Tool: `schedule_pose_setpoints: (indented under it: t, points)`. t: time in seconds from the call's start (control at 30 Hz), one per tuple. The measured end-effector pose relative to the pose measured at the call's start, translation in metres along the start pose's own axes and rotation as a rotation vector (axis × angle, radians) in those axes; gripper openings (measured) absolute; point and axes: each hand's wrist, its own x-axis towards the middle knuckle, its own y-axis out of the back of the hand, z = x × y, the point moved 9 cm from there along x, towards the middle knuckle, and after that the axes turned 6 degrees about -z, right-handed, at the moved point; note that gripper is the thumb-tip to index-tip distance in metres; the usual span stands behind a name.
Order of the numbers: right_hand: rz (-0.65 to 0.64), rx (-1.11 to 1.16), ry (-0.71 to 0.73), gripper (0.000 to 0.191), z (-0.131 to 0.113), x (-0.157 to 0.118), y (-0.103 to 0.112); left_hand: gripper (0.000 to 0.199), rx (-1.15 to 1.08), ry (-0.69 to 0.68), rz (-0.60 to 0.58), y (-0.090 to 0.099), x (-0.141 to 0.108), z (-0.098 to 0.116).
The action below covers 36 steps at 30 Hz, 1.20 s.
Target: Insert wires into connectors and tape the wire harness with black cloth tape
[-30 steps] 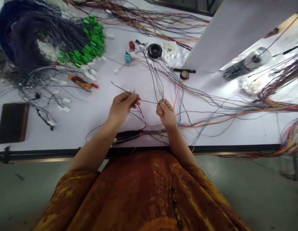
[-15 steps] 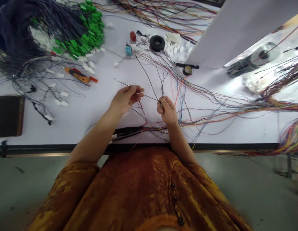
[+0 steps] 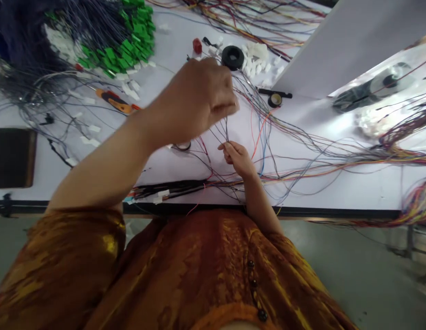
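Note:
My left hand [image 3: 208, 98] is raised over the middle of the table, slightly blurred, its fingers bent together near the upper ends of some thin dark wires [image 3: 227, 126]. What its fingertips hold is hidden. Lower and to the right, my right hand [image 3: 233, 153] pinches those same wires between thumb and fingers. Beneath both hands a long bundle of coloured wires [image 3: 288, 176] runs across the table toward the right. Black-sleeved wires with white connectors [image 3: 164, 193] lie at the table's front edge.
Green connectors [image 3: 118, 59] on dark cables fill the back left. An orange tool [image 3: 113, 101] and a dark flat case [image 3: 14, 158] lie at left. A black tape roll [image 3: 232, 57], a smaller roll [image 3: 275, 100] and a red connector [image 3: 197, 45] sit behind my hands. A white panel [image 3: 312, 50] stands at right.
My left hand has moved up and to the right, and its fingers have closed. My right hand stays nearly in place on the wires. The view has shifted slightly.

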Motion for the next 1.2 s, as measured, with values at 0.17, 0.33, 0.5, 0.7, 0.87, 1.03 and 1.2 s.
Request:
schedule_pose_setpoints:
  t: [0.17, 0.33, 0.5, 0.7, 0.87, 1.03, 1.2]
  points:
    - [-0.024, 0.404, -0.084, 0.036, -0.004, 0.000, 0.010, 0.026, 0.213, -0.191, 0.053, -0.019, -0.062, 0.009]
    - [0.206, 0.504, 0.008, 0.018, -0.007, 0.001, 0.032, 0.022, -0.246, 0.068, 0.192, -0.029, -0.109, -0.081]
    - [0.317, 0.237, 0.038, 0.019, 0.005, 0.004, 0.046, 0.027, -0.622, 0.263, 0.398, -0.052, -0.132, -0.142]
    - [0.510, -0.609, 0.418, 0.025, -0.061, -0.014, 0.036, 0.012, -0.681, 0.407, 0.410, -0.055, -0.115, -0.143]
    - [-0.150, -0.638, 0.439, 0.020, -0.079, 0.023, -0.071, 0.013, -0.692, 0.452, 0.332, -0.036, -0.108, -0.144]
    - [-0.212, -0.567, 0.439, 0.007, -0.073, 0.052, -0.105, 0.037, -0.142, 0.431, 0.204, -0.015, -0.142, -0.171]
    - [-0.284, -0.524, 0.359, 0.010, -0.046, 0.062, -0.118, 0.011, 0.129, 0.374, 0.087, -0.032, -0.153, -0.184]
